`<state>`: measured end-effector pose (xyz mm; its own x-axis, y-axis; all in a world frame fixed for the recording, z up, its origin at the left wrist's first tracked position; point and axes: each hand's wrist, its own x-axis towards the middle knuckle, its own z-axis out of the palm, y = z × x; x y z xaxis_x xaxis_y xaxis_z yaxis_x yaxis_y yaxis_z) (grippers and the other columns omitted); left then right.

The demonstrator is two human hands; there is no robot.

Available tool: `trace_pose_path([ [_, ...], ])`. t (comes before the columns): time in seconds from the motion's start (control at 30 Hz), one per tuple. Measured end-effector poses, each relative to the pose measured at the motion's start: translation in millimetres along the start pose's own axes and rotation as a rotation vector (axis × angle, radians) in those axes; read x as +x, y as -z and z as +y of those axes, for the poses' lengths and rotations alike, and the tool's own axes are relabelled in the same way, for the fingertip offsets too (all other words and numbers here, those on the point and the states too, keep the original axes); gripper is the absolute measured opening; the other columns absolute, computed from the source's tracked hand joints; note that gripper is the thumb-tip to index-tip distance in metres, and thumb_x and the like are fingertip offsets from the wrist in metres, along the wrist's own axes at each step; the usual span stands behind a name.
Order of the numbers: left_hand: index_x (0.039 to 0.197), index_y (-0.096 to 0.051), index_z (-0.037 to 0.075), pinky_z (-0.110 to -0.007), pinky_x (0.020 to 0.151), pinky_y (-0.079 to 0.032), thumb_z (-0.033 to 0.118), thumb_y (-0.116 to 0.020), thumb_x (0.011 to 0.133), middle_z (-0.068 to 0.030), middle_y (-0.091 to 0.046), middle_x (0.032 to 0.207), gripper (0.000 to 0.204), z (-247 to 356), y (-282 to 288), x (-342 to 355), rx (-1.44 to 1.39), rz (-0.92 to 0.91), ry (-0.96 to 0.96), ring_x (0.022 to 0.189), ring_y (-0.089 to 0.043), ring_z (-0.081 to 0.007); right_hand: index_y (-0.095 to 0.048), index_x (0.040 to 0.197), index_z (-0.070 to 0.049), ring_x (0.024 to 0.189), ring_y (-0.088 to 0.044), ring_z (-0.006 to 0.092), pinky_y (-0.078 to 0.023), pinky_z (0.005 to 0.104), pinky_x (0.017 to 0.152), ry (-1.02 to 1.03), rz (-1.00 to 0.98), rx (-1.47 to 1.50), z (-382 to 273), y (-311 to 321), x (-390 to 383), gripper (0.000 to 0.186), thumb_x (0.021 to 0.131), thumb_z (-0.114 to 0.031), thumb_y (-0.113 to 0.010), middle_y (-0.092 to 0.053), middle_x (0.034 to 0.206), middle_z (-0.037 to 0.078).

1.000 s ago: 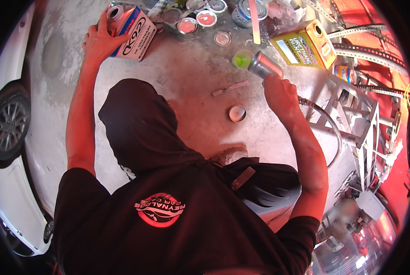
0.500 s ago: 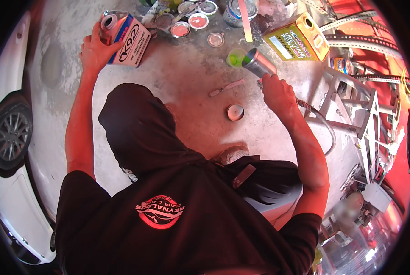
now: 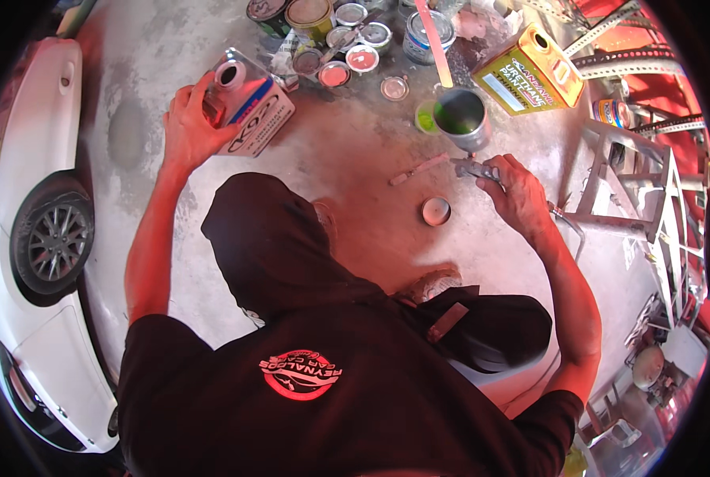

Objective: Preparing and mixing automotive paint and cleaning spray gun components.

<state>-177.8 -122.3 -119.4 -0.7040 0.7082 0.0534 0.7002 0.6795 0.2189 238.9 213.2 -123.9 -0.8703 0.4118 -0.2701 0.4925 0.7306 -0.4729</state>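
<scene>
My left hand [image 3: 189,127] is closed round the top edge of a rectangular white and blue metal can [image 3: 261,119], beside its uncapped round spout. Whether the can rests on the floor cannot be told. In my right hand [image 3: 517,191] is a spray gun [image 3: 474,169], gripped by its body, with a hose trailing behind. Its metal cup [image 3: 468,141] has no lid on and shows dark green inside. Just left of this cup stands a small clear cup [image 3: 426,118] with bright green liquid. A round metal lid [image 3: 436,211] lies nearer me, below a flat pinkish strip [image 3: 418,169].
Several paint tins [image 3: 310,17] stand at the far side, with a long flat stick [image 3: 434,40] near them. A yellow rectangular can [image 3: 530,75] sits at the far right, before a metal frame [image 3: 621,183]. A white car [image 3: 33,127] is on the left.
The spray gun's cup has swung from leaning left to nearly upright, its mouth now facing up. My left hand has brought the white and blue can slightly nearer. The whole view has shifted.
</scene>
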Motion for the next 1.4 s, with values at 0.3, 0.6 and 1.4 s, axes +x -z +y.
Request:
trace_pose_path([
  [0.3, 0.148, -0.055, 0.018, -0.044, 0.108, -0.041, 0.022, -0.084, 0.062, -0.0162, -0.054, 0.136, 0.091, 103, 69, -1, 0.104, -0.314, -0.54, 0.125, -0.053, -0.0347, -0.066, 0.116, -0.01, 0.092, -0.067, 0.0341, -0.055, 0.0464, 0.078, 0.208, 0.157, -0.015, -39, -4, 6, 0.027, 0.091, -0.019, -0.075, -0.064, 0.1, 0.011],
  [0.6, 0.146, -0.057, 0.017, -0.042, 0.099, -0.042, 0.025, -0.08, 0.062, -0.0178, -0.056, 0.127, 0.087, 167, 44, -11, 0.052, -0.482, -0.784, 0.115, -0.056, -0.0345, -0.064, 0.116, -0.012, 0.089, -0.064, 0.0274, -0.053, 0.0447, 0.076, 0.255, 0.215, -0.365, -17, -9, -22, 0.028, 0.088, -0.015, -0.067, -0.056, 0.098, 0.007],
  [1.4, 0.137, -0.064, 0.009, -0.043, 0.092, -0.047, 0.041, -0.083, 0.058, -0.0198, -0.061, 0.109, 0.088, 237, 3, 10, 0.297, -0.81, -0.837, 0.108, -0.06, -0.035, -0.062, 0.107, -0.011, 0.089, -0.064, 0.026, -0.052, 0.0434, 0.071, 0.317, 0.172, -0.518, 15, -46, -30, 0.022, 0.085, -0.013, -0.064, -0.057, 0.1, 0.008],
])
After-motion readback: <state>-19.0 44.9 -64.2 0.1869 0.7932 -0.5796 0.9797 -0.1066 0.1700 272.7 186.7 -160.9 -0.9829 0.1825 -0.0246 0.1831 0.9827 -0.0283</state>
